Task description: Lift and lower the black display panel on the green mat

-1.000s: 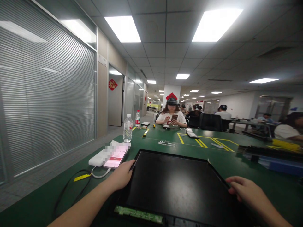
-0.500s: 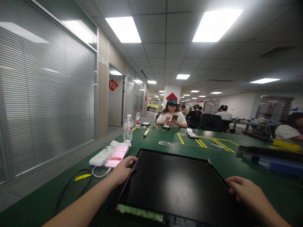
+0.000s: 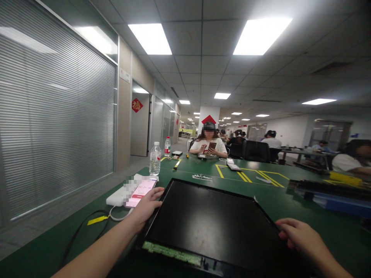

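The near edge of the black panel point(image 3: 214, 224) runs out of the bottom of my view, so I cannot see how its lower corners sit. My right hand point(image 3: 301, 235) is partly cut off at the wrist, and its fingertips curl over the panel's right edge and hide from me there. My left hand point(image 3: 145, 206) clasps the left edge, with the thumb on top and the fingers wrapped round the side. Both hands grip the panel, which lies in front of me on the green table point(image 3: 261, 193), with a green circuit strip point(image 3: 171, 253) showing along its near side. The phone point(image 3: 140, 192) screen is blurred and unreadable.

The table is long and marked with yellow tape lines point(image 3: 246, 175), in an open office with ceiling light panels and slatted blinds along the left wall.

The phone rests on a white power bank point(image 3: 116, 197) just beside my left hand, with a dark cable point(image 3: 84, 231) trailing off. A water bottle point(image 3: 155, 158) stands beyond them. A person point(image 3: 208, 143) sits at the far end holding a phone. Dark and blue trays point(image 3: 339, 200) lie to the right, well apart from the panel.
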Available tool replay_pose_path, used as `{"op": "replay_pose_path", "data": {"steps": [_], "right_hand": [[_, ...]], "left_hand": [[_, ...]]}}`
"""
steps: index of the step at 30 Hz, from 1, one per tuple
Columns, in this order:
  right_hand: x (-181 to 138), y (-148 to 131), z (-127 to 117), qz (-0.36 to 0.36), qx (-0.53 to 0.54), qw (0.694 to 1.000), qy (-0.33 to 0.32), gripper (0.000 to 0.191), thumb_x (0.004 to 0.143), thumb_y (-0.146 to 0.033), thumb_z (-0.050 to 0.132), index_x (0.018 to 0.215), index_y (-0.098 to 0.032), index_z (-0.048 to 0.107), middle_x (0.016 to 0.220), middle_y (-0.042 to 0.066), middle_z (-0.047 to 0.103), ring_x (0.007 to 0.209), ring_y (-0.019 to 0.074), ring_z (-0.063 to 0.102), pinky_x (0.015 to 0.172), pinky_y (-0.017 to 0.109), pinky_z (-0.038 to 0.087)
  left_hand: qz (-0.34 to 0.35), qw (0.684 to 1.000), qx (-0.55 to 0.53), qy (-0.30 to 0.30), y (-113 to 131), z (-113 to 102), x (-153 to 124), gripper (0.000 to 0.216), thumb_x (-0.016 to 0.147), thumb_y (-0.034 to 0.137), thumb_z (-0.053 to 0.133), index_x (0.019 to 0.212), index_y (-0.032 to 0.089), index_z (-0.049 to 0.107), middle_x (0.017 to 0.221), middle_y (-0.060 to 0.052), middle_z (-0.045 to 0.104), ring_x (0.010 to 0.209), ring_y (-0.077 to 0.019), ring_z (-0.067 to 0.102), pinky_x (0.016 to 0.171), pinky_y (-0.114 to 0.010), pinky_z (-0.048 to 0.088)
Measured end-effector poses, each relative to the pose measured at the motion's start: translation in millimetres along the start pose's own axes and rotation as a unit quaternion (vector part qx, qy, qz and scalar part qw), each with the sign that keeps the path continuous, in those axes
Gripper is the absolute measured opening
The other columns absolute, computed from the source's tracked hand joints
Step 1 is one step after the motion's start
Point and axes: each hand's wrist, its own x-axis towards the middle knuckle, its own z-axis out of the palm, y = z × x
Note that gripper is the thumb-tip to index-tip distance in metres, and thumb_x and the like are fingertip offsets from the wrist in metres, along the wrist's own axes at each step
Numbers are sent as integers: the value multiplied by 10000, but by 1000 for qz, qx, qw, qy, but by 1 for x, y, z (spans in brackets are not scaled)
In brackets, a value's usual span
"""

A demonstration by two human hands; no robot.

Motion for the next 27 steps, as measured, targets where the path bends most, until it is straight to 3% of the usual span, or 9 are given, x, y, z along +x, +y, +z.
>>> {"op": "replay_pose_path", "data": {"steps": [10, 16, 25, 27], "right_hand": [[3, 5, 1, 19, 48, 999, -11, 408, 689, -502, 570, 930, -235, 763, 711, 106, 807, 501, 226, 673, 495, 348, 514], [1, 2, 2, 16, 45, 999, 0, 438, 681, -517, 574, 933, -215, 767, 690, 116, 798, 485, 228, 667, 491, 341, 509], [-6, -6, 3, 22, 38, 999, 8, 373, 693, -484, 547, 907, -244, 736, 688, 97, 798, 509, 235, 664, 504, 361, 497], [-7, -6, 3, 18, 35, 999, 9, 371, 698, -480, 553, 914, -244, 740, 693, 94, 803, 514, 237, 666, 504, 362, 493]], "left_hand": [[-45, 995, -58, 74, 0, 9, 8, 436, 720, -62, 731, 1080, 185, 737, 1495, -166, 753, 1236, -300, 807, 1014, -389, 667], [-52, 993, -90, 56, -2, 6, 13, 524, 741, -48, 806, 1206, 188, 756, 1448, -156, 772, 1162, -279, 832, 999, -381, 677], [-64, 990, -121, 34, 2, 10, 5, 794, 794, -43, 791, 1518, 233, 617, 1487, -138, 756, 905, -230, 868, 741, -313, 696], [-67, 989, -127, 32, 5, 13, 1, 852, 786, -81, 758, 1557, 228, 569, 1408, -124, 797, 787, -206, 856, 666, -302, 686]]}}
